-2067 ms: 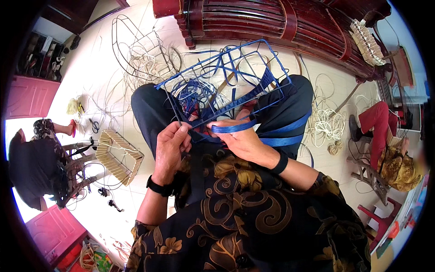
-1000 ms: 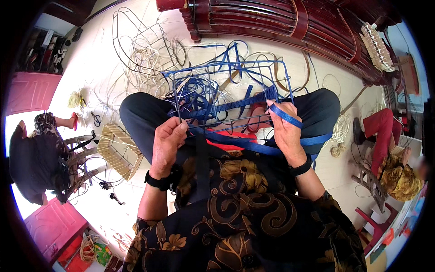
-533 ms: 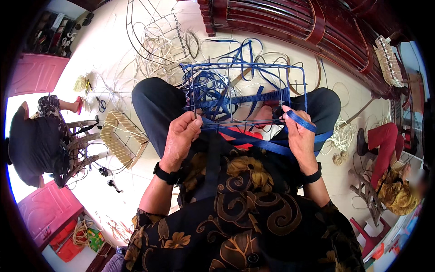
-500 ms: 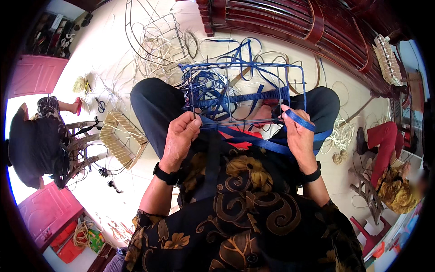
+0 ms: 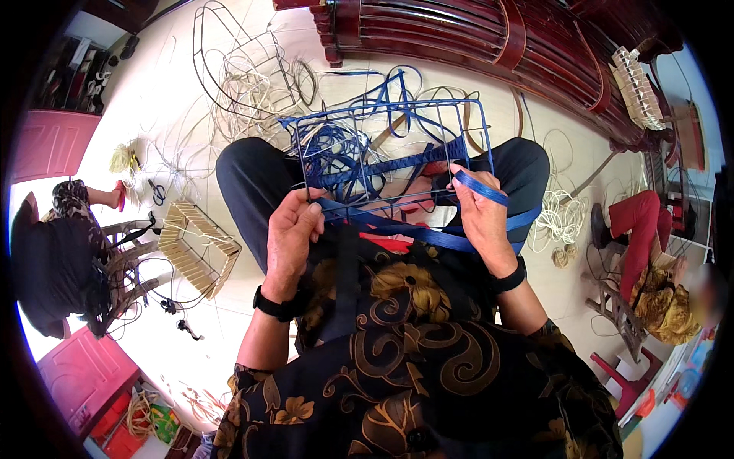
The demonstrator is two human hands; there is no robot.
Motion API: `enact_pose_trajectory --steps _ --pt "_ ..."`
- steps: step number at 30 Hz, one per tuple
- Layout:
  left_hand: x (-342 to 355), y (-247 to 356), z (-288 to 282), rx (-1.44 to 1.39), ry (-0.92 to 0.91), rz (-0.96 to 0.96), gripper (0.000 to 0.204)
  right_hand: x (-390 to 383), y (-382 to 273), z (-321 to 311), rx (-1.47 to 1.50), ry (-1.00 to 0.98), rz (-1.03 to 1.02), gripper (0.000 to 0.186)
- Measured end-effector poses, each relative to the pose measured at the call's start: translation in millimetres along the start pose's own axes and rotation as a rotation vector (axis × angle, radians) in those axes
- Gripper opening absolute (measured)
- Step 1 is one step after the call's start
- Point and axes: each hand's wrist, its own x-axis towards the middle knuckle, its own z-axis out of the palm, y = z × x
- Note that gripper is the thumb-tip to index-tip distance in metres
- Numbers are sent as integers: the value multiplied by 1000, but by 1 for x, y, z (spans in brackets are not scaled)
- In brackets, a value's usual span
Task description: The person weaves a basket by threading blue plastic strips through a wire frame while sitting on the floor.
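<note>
Above my lap I hold a rectangular wire frame (image 5: 394, 202), its far bars wrapped in blue strip. My left hand (image 5: 293, 226) pinches the frame's near left corner between thumb and fingers. At the near right corner my right hand (image 5: 480, 210) is closed on a flat blue strip (image 5: 483, 189), which loops over its fingers. More of that strip hangs below and to the right, across my lap. A woven blue band (image 5: 417, 163) crosses inside the frame. Behind the wires lies a tangle of blue strips (image 5: 332, 153).
Pale loose strips (image 5: 256, 88) and another bare wire frame (image 5: 200, 46) lie on the floor ahead. A part-wrapped tan frame (image 5: 200, 246) is at left, near scissors (image 5: 157, 193). A dark red wooden bench (image 5: 436, 34) stands ahead. Seated people are at left and right.
The view has shifted slightly, so the frame and both hands appear lower and further left. Both hands keep their hold, and the frame looks a little more tilted.
</note>
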Motion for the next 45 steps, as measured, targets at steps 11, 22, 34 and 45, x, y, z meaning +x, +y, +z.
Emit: enact_pose_trajectory --steps 11,22,34,45 --pt "10 -1 -1 -4 -49 -33 15 10 5 -8 43 -85 90 24" --pt "12 -4 -1 -41 -74 0 15 6 10 -5 63 -67 121 21" --pt "13 -3 0 -53 -75 -15 12 4 14 -2 48 -55 91 26" --pt "15 -9 -4 -47 -90 -3 14 4 14 -2 49 -61 104 26"
